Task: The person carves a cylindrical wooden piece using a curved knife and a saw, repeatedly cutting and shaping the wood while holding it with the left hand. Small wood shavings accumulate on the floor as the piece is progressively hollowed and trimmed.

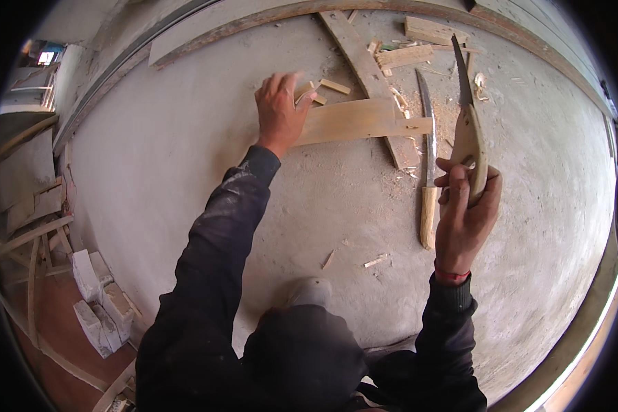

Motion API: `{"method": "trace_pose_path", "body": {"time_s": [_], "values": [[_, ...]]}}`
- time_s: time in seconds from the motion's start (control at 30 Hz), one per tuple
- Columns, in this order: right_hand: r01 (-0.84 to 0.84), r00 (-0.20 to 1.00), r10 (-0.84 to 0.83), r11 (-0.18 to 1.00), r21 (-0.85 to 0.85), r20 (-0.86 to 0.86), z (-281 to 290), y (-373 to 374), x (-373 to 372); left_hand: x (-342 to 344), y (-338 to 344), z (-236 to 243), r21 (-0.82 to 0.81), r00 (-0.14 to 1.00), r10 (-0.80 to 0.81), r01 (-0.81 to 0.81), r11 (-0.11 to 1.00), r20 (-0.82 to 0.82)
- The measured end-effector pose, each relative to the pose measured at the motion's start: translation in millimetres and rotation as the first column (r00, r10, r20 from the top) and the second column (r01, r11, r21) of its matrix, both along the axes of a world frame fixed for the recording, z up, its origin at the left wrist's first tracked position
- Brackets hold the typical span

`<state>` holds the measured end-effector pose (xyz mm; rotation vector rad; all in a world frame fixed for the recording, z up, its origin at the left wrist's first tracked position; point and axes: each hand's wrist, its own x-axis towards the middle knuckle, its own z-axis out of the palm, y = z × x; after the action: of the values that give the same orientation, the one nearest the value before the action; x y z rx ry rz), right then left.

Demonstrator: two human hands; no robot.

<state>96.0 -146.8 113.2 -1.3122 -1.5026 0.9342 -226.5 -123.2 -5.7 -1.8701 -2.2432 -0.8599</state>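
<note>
Right hand (467, 213) — gripping handsaw (469, 127), blade off the board (350, 119). Left hand (279, 115) — loosely open at the board's left end; board across plank (357, 51). Step: apparently positioning; sawing would need firm steadying.

brd (347, 121) – on plank (359, 58) | knife (430, 159) – at brd R end | saw (468, 125) R of knife

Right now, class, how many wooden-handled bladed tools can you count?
2: one dark-bladed tool is in the right hand, and one long knife lies just to the left of that hand.
</note>
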Motion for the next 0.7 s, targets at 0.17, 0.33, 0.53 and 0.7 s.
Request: {"method": "trace_pose_path", "body": {"time_s": [0.17, 0.33, 0.53, 0.7], "values": [[0.06, 0.974, -0.066, 0.998, 0.033, 0.216, -5.0, -29.9, 30.4, 47.8, 2.3, -5.3, -0.142, 0.975, -0.217, 0.209, 0.968, -0.048], [0.158, 0.987, -0.145, 0.954, -0.256, 0.068, -12.6, -67.2, 55.0, 77.6, -6.2, -35.3, -0.274, 0.955, -0.281, 0.247, 0.929, -0.093], [0.08, 0.961, -0.153, 0.951, -0.297, -0.229, -32.3, -113.5, 66.9, 105.7, -15.8, -23.3, -0.277, 0.942, -0.335, 0.32, 0.906, -0.008], [0.156, 0.984, -0.174, 0.949, -0.275, -0.039, -58.5, -124.6, 52.5, 124.9, 8.0, -10.4, -0.411, 0.948, -0.318, 0.29, 0.864, 0.0]]}}
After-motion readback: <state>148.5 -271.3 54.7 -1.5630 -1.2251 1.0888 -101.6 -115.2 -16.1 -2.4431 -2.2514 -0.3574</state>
